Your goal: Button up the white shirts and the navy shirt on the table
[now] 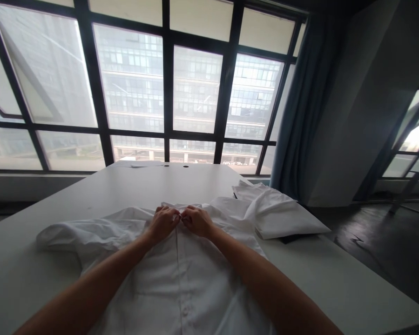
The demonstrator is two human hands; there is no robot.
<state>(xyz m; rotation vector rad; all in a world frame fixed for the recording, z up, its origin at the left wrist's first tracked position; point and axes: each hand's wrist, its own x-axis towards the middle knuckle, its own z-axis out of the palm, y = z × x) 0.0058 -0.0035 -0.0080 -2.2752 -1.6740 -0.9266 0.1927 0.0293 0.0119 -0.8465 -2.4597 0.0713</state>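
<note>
A white button-up shirt point(153, 274) lies front side up on the white table, its collar end away from me and one sleeve spread to the left. My left hand point(165, 221) and my right hand point(196, 220) meet near the collar, at the top of the front placket. The fingers of both are pinched on the shirt's front edges, fingertips nearly touching. Any button between the fingertips is hidden. Below the hands the placket runs straight down toward me, with a button showing low on it.
On the right part of the white table point(125, 186) lies another folded white cloth point(282, 214), with something dark under its edge. Thin white sheets point(136, 164) rest at the far end. Large windows stand behind, with a blue curtain point(296, 116) at the right.
</note>
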